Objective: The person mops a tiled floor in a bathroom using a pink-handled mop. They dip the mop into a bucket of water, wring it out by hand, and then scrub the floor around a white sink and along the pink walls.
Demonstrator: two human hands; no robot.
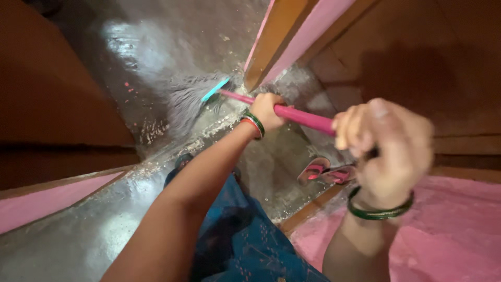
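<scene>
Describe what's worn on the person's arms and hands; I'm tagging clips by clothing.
Both forearms are bare, with no sleeves in view. The left hand has red and green bangles at its wrist. The right hand has thin green bangles at its wrist. No gloves or rings are visible.

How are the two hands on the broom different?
The left hand grips the pink broom handle lower down, near the bristles; the right hand holds its top end, closer to the camera and blurred. The left wrist wears red and green bangles; the right wrist shows only green bangles. Both are closed around the same handle.
</scene>
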